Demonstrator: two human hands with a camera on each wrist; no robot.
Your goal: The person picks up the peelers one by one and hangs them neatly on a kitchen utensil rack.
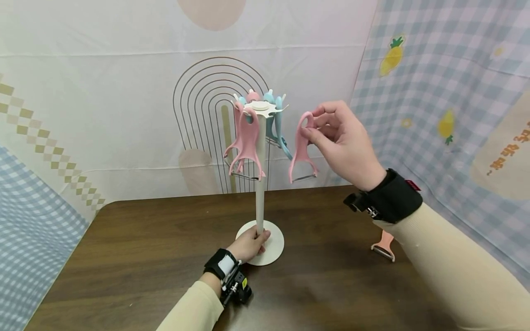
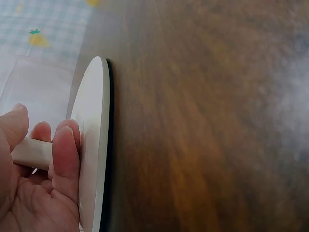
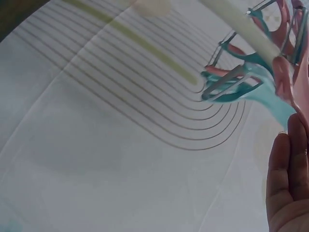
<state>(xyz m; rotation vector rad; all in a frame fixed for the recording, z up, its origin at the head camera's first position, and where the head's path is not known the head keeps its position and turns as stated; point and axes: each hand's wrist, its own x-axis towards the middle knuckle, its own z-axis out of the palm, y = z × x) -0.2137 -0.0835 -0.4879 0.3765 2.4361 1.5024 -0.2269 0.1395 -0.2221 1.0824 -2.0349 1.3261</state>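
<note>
My right hand [image 1: 345, 142] pinches a pink Y-shaped peeler [image 1: 302, 146] by its looped handle, blade end down, just right of a white stand. Low on the stand's white pole [image 1: 260, 202], close above the round base [image 1: 275, 241], my left hand [image 1: 246, 246] grips it. In the left wrist view, its fingers curl round the pole beside the base [image 2: 91, 111]. Pink peelers [image 1: 249, 142] hang from hooks at the front left of the stand's top, and blue peelers [image 1: 279, 122] at the right and back. The right wrist view shows the fingers [image 3: 280, 179] near the hanging peelers.
Another peeler [image 1: 385, 242], pinkish-orange, lies on the brown wooden table [image 1: 157, 257] at the right, partly hidden by the right sleeve. A pale patterned cloth [image 1: 124, 115] hangs behind the table, with blue checked cloth [image 1: 434, 82] at the right.
</note>
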